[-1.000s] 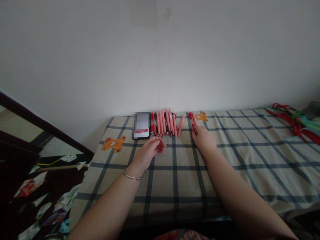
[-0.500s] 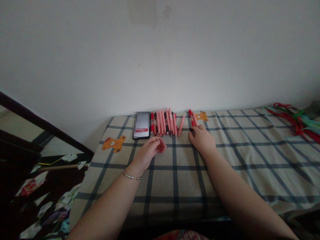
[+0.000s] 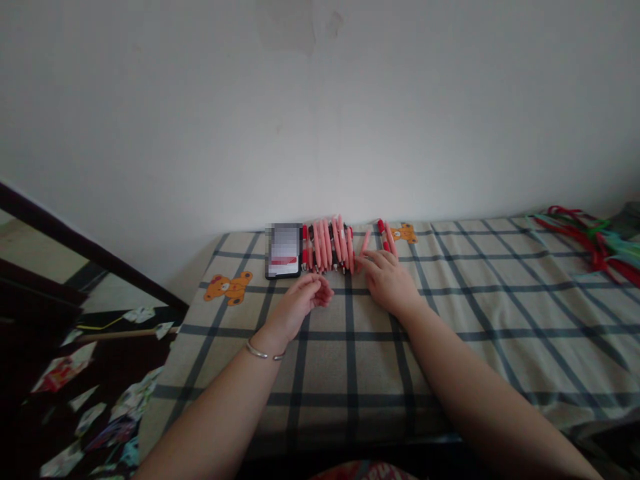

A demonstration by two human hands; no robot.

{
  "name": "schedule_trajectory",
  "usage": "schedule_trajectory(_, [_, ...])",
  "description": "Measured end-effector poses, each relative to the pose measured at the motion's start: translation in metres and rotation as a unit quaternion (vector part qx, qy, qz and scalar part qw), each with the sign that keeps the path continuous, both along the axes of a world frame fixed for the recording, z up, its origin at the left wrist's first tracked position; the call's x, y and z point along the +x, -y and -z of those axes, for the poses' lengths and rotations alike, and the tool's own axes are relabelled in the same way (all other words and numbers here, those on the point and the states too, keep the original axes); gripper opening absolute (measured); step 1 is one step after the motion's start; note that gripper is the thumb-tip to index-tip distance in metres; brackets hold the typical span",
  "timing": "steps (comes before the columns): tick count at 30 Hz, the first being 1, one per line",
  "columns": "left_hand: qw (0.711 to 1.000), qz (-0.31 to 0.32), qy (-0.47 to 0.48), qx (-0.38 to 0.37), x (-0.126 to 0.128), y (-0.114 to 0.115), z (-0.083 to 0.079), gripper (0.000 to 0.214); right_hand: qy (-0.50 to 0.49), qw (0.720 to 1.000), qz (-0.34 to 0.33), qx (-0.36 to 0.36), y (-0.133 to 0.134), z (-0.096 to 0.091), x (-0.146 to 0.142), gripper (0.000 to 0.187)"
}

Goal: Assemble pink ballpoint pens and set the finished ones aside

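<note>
My right hand (image 3: 391,283) is at the lower part of a single pink pen (image 3: 366,239), its fingers and thumb closed around that end and partly hiding it. Just beyond its knuckles lie a red marker (image 3: 383,233) and another pink pen (image 3: 391,237), side by side. My left hand (image 3: 303,297) rests on the cloth, fingers loosely curled and apart, with nothing in it. Above it a row of several pink pens (image 3: 327,245) lies close together, with red and black pieces among them. A phone (image 3: 284,252) with a lit, blurred screen lies left of the row.
A checked cloth (image 3: 325,360) with printed bears covers the surface, which meets a plain wall (image 3: 320,120). Red and green strips (image 3: 595,240) lie at the far right. A dark rail (image 3: 95,250) and scattered wrappers (image 3: 65,370) are at lower left.
My right hand has shifted left, from the red marker and pink pen beside it to the single pink pen. My left hand stays in place.
</note>
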State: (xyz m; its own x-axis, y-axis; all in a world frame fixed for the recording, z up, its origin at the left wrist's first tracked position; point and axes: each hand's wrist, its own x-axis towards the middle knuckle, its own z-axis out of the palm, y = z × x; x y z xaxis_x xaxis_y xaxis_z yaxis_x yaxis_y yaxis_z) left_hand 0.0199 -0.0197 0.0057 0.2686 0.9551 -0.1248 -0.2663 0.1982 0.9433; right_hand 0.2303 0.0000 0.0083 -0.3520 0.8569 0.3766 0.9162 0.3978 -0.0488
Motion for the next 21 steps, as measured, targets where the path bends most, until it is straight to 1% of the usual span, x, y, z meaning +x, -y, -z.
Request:
schedule_trajectory(3, [1.0, 0.004, 0.0, 0.001, 0.0, 0.0, 0.001, 0.012, 0.021, 1.0, -0.011, 0.009, -0.002, 0.006, 0.0, 0.045])
schedule_trajectory(7, [1.0, 0.005, 0.001, -0.001, -0.001, 0.0, 0.001, 0.012, 0.02, 1.0, -0.017, -0.007, -0.002, 0.01, 0.001, 0.042])
schedule_trajectory(9, [1.0, 0.008, 0.001, 0.001, -0.001, -0.001, 0.001, 0.012, 0.011, 1.0, -0.012, -0.003, -0.002, 0.009, 0.001, 0.038])
schedule_trajectory(12, [1.0, 0.008, 0.001, 0.004, -0.001, 0.0, 0.001, 0.012, -0.008, 1.0, 0.018, 0.006, -0.001, 0.005, 0.001, 0.032])
schedule_trajectory(15, [1.0, 0.004, -0.001, 0.001, 0.0, 0.0, 0.001, 0.013, -0.015, 0.999, 0.049, -0.009, 0.0, 0.001, 0.001, 0.029])
schedule_trajectory(18, [1.0, 0.008, -0.003, 0.004, 0.0, 0.0, 0.001, 0.013, -0.014, 0.998, 0.052, -0.025, 0.0, 0.0, 0.002, 0.03])
schedule_trajectory(21, [1.0, 0.007, -0.003, 0.002, 0.0, 0.0, 0.001, 0.013, -0.014, 0.999, 0.045, -0.022, 0.0, 0.0, 0.001, 0.032])
